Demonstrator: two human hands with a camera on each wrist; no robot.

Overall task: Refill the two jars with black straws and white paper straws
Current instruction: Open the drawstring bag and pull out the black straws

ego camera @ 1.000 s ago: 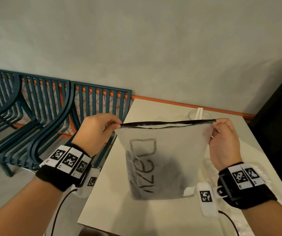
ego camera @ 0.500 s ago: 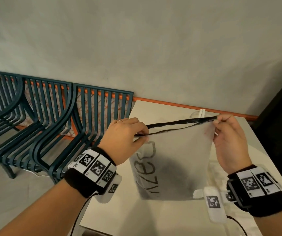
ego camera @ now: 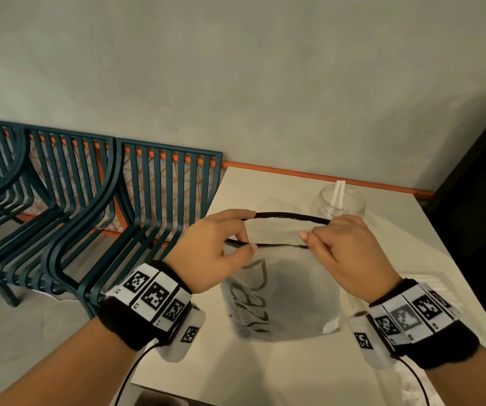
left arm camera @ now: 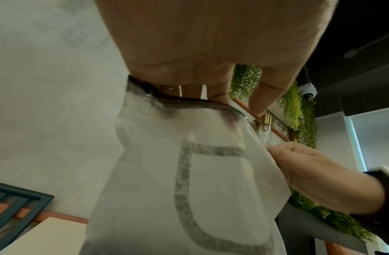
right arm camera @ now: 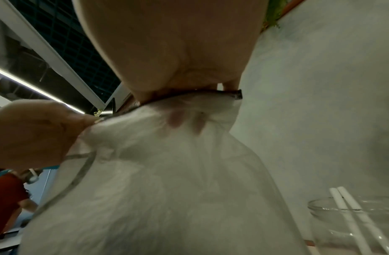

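A frosted white zip bag (ego camera: 283, 288) with a black zip rim and grey lettering hangs above the table, with a dark mass showing through its lower half. My left hand (ego camera: 249, 230) pinches the rim's left end and my right hand (ego camera: 319, 230) pinches its right end, and the two sides of the mouth are spread apart. Behind the bag stands a glass jar (ego camera: 341, 202) holding two white paper straws (ego camera: 338, 191). The right wrist view shows the bag (right arm camera: 167, 189) beside that jar (right arm camera: 353, 224). No second jar is in view.
The cream table (ego camera: 265, 189) stands against a grey wall. A row of dark teal slatted chairs (ego camera: 159, 200) is at the left. A crinkled clear plastic packet (ego camera: 429, 279) lies on the table under my right wrist. A black planter (ego camera: 476, 200) is at the right.
My hands have come closer together and lower. The bag's zip rim, stretched flat and closed a second ago, now gapes open between them.
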